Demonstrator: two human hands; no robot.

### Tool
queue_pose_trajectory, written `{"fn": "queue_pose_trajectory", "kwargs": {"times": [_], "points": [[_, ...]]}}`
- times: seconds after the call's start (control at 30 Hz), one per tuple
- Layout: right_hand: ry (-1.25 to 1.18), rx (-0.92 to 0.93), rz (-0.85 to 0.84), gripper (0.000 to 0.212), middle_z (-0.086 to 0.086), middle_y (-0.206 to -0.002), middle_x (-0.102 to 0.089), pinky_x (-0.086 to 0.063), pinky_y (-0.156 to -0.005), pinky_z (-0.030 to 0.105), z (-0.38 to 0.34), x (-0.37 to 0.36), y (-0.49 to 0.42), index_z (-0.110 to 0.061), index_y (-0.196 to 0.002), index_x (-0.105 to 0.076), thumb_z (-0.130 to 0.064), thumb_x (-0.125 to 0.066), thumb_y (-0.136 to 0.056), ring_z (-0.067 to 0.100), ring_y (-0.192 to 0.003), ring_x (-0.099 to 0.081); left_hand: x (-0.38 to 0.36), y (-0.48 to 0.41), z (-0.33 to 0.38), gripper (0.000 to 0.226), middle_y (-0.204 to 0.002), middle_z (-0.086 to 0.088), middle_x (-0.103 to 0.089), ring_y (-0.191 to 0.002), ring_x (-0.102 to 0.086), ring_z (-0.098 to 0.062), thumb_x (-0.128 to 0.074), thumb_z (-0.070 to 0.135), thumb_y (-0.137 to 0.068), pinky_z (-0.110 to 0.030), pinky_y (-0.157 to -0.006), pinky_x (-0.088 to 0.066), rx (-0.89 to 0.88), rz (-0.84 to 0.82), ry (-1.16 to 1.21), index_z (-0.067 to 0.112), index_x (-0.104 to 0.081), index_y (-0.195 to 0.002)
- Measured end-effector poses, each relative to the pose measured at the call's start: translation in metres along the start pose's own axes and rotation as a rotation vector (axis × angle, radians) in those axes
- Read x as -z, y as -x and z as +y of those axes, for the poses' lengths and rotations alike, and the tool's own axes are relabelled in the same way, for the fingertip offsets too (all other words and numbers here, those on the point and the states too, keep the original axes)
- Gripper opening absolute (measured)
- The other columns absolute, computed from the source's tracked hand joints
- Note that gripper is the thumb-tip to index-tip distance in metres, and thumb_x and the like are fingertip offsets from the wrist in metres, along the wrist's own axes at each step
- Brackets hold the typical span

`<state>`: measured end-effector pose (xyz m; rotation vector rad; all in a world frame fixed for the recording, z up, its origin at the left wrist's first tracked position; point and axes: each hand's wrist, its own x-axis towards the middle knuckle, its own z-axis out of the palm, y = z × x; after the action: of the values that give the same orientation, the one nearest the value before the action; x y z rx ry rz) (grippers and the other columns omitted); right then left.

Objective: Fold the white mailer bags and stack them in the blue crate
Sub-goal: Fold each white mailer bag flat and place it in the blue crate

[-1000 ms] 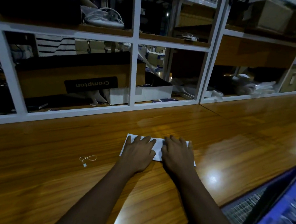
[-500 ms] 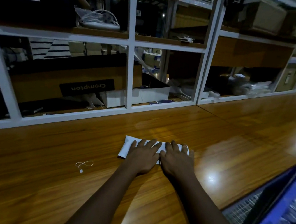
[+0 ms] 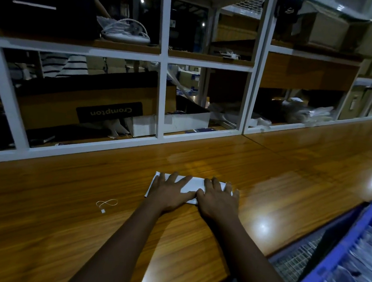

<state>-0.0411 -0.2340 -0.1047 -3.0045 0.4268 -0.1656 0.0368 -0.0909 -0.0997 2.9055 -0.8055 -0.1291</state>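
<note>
Wooden counter point(image 3: 50, 229) runs under white shelving point(image 3: 164, 67). Mid-frame, a folded white mailer bag point(image 3: 192, 184) lies flat on it. Left hand point(image 3: 168, 194) and right hand point(image 3: 216, 201) press palms-down on it, fingers spread, nothing gripped. Blue crate point(image 3: 336, 253) at lower right holds stacked bags.

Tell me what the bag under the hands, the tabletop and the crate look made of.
Mailer bag: thin white plastic film, probably; it lies flat, creased. Tabletop: glossy wood or wood-look laminate, with grain and lamp glare. Blue crate: moulded plastic, seemingly.
</note>
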Motion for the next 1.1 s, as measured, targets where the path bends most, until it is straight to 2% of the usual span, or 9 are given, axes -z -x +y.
{"fn": "queue_pose_trajectory", "kwargs": {"times": [0.13,0.23,0.3,0.37,0.53,0.63,0.77,0.93,1.1], "points": [[-0.008,0.001,0.018,0.060,0.009,-0.166,-0.014,-0.009,-0.114,0.069,-0.002,0.000,0.012,-0.016,-0.159,-0.015,-0.043,-0.022,-0.105,0.044,-0.151,-0.006,0.000,0.015,-0.005,0.070,-0.166,-0.005,0.001,-0.149,0.004,-0.043,-0.018,0.073,-0.094,-0.051,-0.121,-0.002,0.033,0.009,0.013,0.043,-0.002,-0.155],[0.007,0.018,0.107,0.054,0.007,-0.156,-0.037,-0.013,-0.113,0.067,-0.001,-0.004,0.017,-0.018,-0.150,-0.037,-0.042,-0.026,-0.102,0.040,-0.148,-0.021,-0.006,0.032,-0.010,0.061,-0.165,-0.011,-0.010,-0.147,-0.013,-0.043,-0.020,0.060,-0.101,-0.049,-0.120,-0.015,-0.023,0.111,-0.133,0.038,-0.009,-0.157],[0.000,0.088,0.192,0.060,0.005,-0.143,-0.050,-0.022,-0.113,0.059,-0.005,0.000,0.018,-0.020,-0.135,-0.051,-0.043,-0.014,-0.094,0.036,-0.140,-0.034,-0.009,0.041,-0.012,0.055,-0.162,-0.010,-0.022,-0.141,-0.028,-0.040,-0.022,0.053,-0.103,-0.045,-0.114,-0.027,-0.042,0.216,-0.179,0.038,-0.019,-0.156],[-0.020,0.184,0.211,0.078,0.006,-0.144,-0.049,-0.026,-0.110,0.054,-0.011,0.001,0.017,-0.019,-0.132,-0.053,-0.048,0.000,-0.082,0.034,-0.134,-0.038,-0.008,0.045,-0.012,0.051,-0.160,-0.008,-0.028,-0.137,-0.036,-0.034,-0.025,0.048,-0.104,-0.041,-0.109,-0.033,-0.045,0.287,-0.151,0.035,-0.027,-0.153],[0.129,0.272,0.056,0.096,0.007,-0.166,-0.018,-0.013,-0.112,0.067,-0.013,-0.011,0.004,-0.033,-0.157,-0.023,-0.062,0.016,-0.075,0.045,-0.146,-0.019,-0.014,0.030,-0.018,0.055,-0.165,-0.006,-0.006,-0.147,-0.012,-0.042,-0.017,0.048,-0.105,-0.055,-0.119,-0.013,-0.053,0.111,-0.189,0.034,-0.010,-0.158],[0.153,0.264,0.016,0.094,0.007,-0.166,-0.016,-0.008,-0.111,0.072,-0.010,-0.015,0.002,-0.036,-0.154,-0.027,-0.065,0.016,-0.076,0.052,-0.145,-0.017,-0.013,0.029,-0.021,0.055,-0.166,-0.009,0.001,-0.147,-0.002,-0.049,-0.013,0.053,-0.104,-0.057,-0.119,-0.008,-0.028,0.048,-0.212,0.040,-0.005,-0.157],[0.098,0.199,0.001,0.096,0.009,-0.166,-0.016,-0.007,-0.112,0.071,-0.008,-0.011,0.000,-0.038,-0.153,-0.029,-0.069,0.013,-0.073,0.056,-0.144,-0.014,-0.004,0.034,-0.017,0.055,-0.166,-0.008,0.004,-0.150,0.005,-0.040,-0.013,0.056,-0.103,-0.049,-0.121,-0.001,0.039,0.021,-0.067,0.045,0.000,-0.155],[0.098,0.131,0.000,0.096,0.013,-0.164,-0.020,-0.010,-0.112,0.070,-0.005,-0.016,0.002,-0.035,-0.153,-0.029,-0.067,0.014,-0.072,0.056,-0.143,-0.013,-0.001,0.040,-0.016,0.059,-0.165,-0.009,0.007,-0.152,0.007,-0.031,-0.013,0.060,-0.101,-0.050,-0.121,0.001,0.076,0.002,-0.036,0.042,0.001,-0.156],[-0.078,-0.087,0.036,0.065,0.013,-0.165,-0.017,-0.012,-0.117,0.059,0.002,-0.003,0.017,-0.024,-0.157,-0.024,-0.057,-0.021,-0.100,0.041,-0.150,-0.012,0.003,0.052,-0.019,0.064,-0.165,-0.009,0.007,-0.152,0.008,-0.028,-0.012,0.060,-0.101,-0.057,-0.118,0.007,0.127,-0.010,-0.065,0.032,-0.001,-0.158]]}}
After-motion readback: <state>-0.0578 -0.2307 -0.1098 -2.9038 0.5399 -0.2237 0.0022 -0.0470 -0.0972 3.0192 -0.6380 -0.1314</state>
